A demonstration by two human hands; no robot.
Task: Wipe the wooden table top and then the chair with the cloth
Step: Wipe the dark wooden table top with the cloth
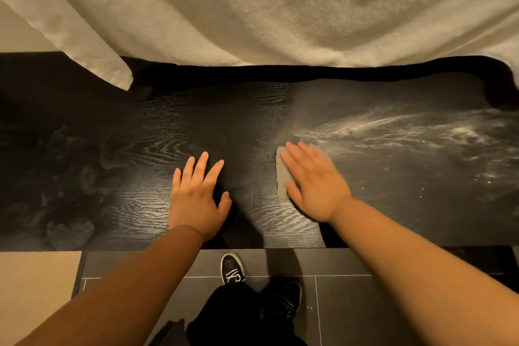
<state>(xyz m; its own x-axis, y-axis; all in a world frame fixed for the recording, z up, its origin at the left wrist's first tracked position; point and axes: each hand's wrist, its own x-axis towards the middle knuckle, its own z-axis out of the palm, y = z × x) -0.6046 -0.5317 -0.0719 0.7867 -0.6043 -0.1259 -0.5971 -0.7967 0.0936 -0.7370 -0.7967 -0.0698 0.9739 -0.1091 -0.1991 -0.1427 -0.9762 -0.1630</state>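
A dark wooden table top point(118, 149) with visible grain runs across the middle of the view. Its right part carries pale dusty streaks point(393, 132). My right hand point(314, 180) lies flat, fingers apart, pressing a small grey cloth point(281, 174) against the table; only the cloth's left edge shows from under the fingers. My left hand point(196, 194) rests flat on the bare wood to the left, fingers spread, holding nothing. No chair is in view.
A large white towel or bedcover point(280, 3) hangs over the table's far edge. Below the near edge lie dark floor tiles point(351, 312), a beige surface point(36, 284) at the left, and my two black shoes point(233, 268).
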